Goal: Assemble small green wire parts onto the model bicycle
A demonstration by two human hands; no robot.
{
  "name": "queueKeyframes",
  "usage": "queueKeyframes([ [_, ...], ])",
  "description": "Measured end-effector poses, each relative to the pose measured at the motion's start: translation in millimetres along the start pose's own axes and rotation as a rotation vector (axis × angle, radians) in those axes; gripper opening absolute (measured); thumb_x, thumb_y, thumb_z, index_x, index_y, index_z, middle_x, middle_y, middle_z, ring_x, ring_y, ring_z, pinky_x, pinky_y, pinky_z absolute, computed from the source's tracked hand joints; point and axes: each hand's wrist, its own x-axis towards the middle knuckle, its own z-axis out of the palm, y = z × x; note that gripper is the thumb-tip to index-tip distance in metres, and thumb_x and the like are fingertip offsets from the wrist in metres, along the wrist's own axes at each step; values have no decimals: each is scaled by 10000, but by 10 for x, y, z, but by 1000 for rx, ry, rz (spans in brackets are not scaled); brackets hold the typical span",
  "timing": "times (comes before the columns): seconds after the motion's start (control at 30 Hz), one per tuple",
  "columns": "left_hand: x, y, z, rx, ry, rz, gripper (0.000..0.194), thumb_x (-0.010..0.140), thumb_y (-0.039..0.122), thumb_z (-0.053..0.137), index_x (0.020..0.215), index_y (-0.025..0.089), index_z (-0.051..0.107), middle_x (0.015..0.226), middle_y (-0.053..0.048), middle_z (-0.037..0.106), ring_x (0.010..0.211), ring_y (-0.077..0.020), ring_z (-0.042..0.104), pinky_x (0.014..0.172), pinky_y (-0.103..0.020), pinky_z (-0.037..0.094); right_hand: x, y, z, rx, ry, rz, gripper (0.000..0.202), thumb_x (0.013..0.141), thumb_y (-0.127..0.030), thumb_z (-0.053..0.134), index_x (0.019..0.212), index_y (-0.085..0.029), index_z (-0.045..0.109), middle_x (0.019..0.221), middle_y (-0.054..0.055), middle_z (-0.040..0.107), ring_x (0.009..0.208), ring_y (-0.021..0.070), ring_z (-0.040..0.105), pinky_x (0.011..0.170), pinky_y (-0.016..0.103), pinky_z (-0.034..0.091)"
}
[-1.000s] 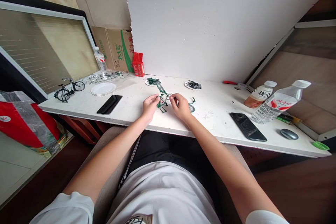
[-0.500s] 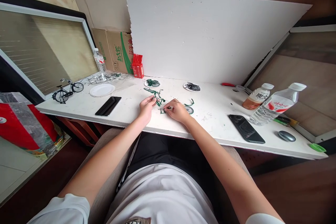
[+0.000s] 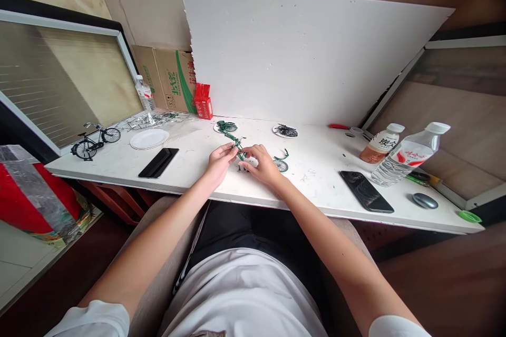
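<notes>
A small green model bicycle frame point(image 3: 239, 146) is held just above the white table, between both hands. My left hand point(image 3: 221, 162) pinches its near left side with thumb and fingertips. On the other side, my right hand point(image 3: 263, 164) has thumb and fingers closed at the frame's lower end; which small part they touch is hidden. A thin dark piece lies on the table under the right fingertips. Just right of that hand are a spoked model wheel point(image 3: 281, 166) and a curved green mudguard-like piece point(image 3: 283, 155).
At the left stand a finished black model bicycle point(image 3: 95, 139), white plates point(image 3: 149, 139) and a phone point(image 3: 158, 162). Small plates of green parts point(image 3: 226, 126) and black parts point(image 3: 285, 130) lie behind. Bottles point(image 3: 411, 155), another phone point(image 3: 366, 191) and a mouse point(image 3: 425, 200) are at the right.
My right hand has moved from the small piece low on the table up to the green frame, closer to my left hand. The view has shifted slightly.
</notes>
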Motion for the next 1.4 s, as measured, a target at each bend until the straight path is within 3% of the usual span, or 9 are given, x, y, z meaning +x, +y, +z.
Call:
queueKeyframes([
  [0.27, 7, -9, -11, 28, -6, -14, 439, 724, 213, 963, 1109, 161, 757, 1052, -78, 774, 1045, -190, 715, 972, -330, 519, 5, 57, 45, 27, 5, 23, 256, 1005, -447, 718, 1148, -239, 675, 1110, 98, 699, 1092, 284, 603, 983, 433, 518],
  [0.4, 25, -48, -46, 4, 4, -10, 430, 716, 185, 964, 1089, 150, 752, 1053, -88, 782, 1051, -192, 722, 1033, -354, 522, -21, 66, 67, 68, 31, 52, 309, 1001, -391, 690, 1256, -241, 601, 1097, 87, 692, 1069, 268, 619, 918, 399, 530],
  [0.53, 44, -88, -83, 5, 39, -5, 427, 710, 165, 967, 1071, 146, 740, 1053, -97, 783, 1092, -209, 735, 1101, -393, 516, -50, 62, 67, 65, 25, 98, 394, 972, -405, 705, 1282, -236, 530, 1055, 67, 681, 917, 225, 628, 812, 344, 518],
  [0.67, 67, -108, -104, 11, 74, 13, 462, 694, 150, 972, 1101, 146, 753, 1076, -104, 791, 1128, -223, 742, 1123, -401, 524, -44, -7, 20, -5, -9, 128, 317, 996, -490, 674, 1171, -238, 593, 872, 7, 679, 716, 176, 579, 682, 289, 441],
  [0.8, 86, -122, -108, 12, 119, 21, 422, 712, 166, 966, 1080, 143, 761, 1079, -106, 796, 1107, -217, 749, 1100, -385, 540, -7, -200, 17, -81, -212, 70, 418, 971, -585, 721, 775, -226, 636, 675, -5, 648, 612, 147, 548, 659, 280, 387],
  [0.9, 86, -129, -102, 6, 132, 32, 404, 723, 168, 963, 1071, 139, 759, 1074, -101, 797, 1070, -203, 753, 1096, -378, 542, 9, -380, 100, -103, -395, 69, 453, 852, -614, 861, 739, -218, 673, 696, 16, 696, 595, 142, 562, 631, 280, 362],
  [1.03, 83, -135, -99, 11, 138, 33, 401, 727, 174, 963, 1072, 138, 761, 1082, -112, 796, 1096, -215, 753, 1107, -391, 536, 3, -485, 196, -122, -456, 120, 264, 931, -396, 849, 781, -219, 722, 752, 33, 731, 622, 152, 592, 611, 286, 348],
  [1.17, 91, -147, -119, 22, 130, 33, 427, 718, 186, 971, 1085, 144, 756, 1104, -115, 791, 1121, -220, 748, 1117, -402, 531, 8, -366, 138, -178, -426, 110, 111, 921, -180, 828, 847, -229, 763, 897, 63, 763, 800, 200, 672, 649, 284, 391],
  [1.4, 89, -132, -123, 1, 128, 26, 508, 661, 179, 1001, 1109, 136, 766, 1093, -116, 804, 1137, -226, 747, 1151, -408, 517, 30, -109, -58, -373, -366, 206, 145, 969, -134, 748, 851, -218, 755, 937, 97, 747, 984, 253, 685, 687, 295, 416],
])
